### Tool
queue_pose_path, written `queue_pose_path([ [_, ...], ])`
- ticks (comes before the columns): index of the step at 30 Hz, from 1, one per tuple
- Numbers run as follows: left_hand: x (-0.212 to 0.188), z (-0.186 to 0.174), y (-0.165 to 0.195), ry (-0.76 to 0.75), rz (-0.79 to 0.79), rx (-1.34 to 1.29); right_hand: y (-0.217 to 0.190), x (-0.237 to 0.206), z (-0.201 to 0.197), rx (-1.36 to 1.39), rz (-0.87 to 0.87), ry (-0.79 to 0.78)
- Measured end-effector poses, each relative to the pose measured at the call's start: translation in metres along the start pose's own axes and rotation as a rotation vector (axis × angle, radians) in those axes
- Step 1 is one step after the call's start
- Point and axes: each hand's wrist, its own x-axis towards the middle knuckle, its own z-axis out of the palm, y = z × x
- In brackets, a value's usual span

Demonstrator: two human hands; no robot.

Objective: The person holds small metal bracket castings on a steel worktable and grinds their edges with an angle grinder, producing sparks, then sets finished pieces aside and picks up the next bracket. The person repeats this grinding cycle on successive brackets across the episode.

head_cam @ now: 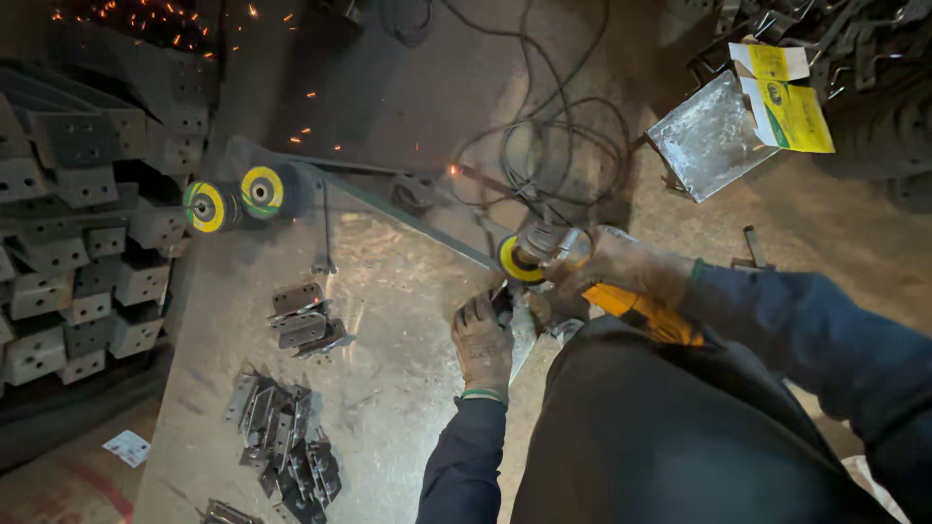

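- Grey sheet metal forms the work table [408,320], and both gloved hands sit at its 3 o'clock edge.
- The right hand [621,267] is closed around the body of a yellow-handled angle grinder [582,277], whose yellow-rimmed disc [515,260] points toward 9 o'clock.
- The left hand [482,340] lies just at 7 o'clock of the disc, fingers curled onto a small dark metal piece [503,299] at the table edge; the piece is mostly hidden, so its shape cannot be told.
- A small spark [452,171] glows at 11 o'clock of the disc, and more sparks [146,19] scatter in the far corner at 11 o'clock of the view.
- 2 spare yellow-and-green grinding discs [238,199] rest at the table's 10 o'clock corner, touching one another.
- A short stack of flat drilled plates [301,315] lies at 9 o'clock of the left hand, well apart from it.
- A loose heap of small metal brackets [282,437] lies at 7 o'clock on the table.
- Black cable [553,136] loops on the floor at 12 o'clock of the grinder.
- A bright metal tray [707,136] and an open yellow-and-green carton [788,97] sit at 1 o'clock.
- Stacked grey steel sections [68,243] fill the 9 o'clock side.
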Motion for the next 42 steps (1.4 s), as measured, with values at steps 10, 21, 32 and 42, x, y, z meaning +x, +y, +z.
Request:
queue_pose_path([
  [10, -0.003, 0.006, -0.007, -0.036, 0.029, 0.006, 0.002, 0.003, 0.006, 0.205, -0.009, -0.077],
  [21, -0.003, -0.004, 0.001, -0.053, 0.032, 0.004, 0.0, -0.005, -0.003, 0.111, 0.096, -0.057],
  [32, -0.004, 0.006, -0.006, -0.024, 0.104, 0.05, 0.014, 0.014, -0.006, 0.108, 0.072, -0.119],
  [42, -0.001, -0.005, 0.007, -0.02, -0.014, -0.003, 0.013, 0.008, -0.01, 0.161, 0.03, -0.108],
])
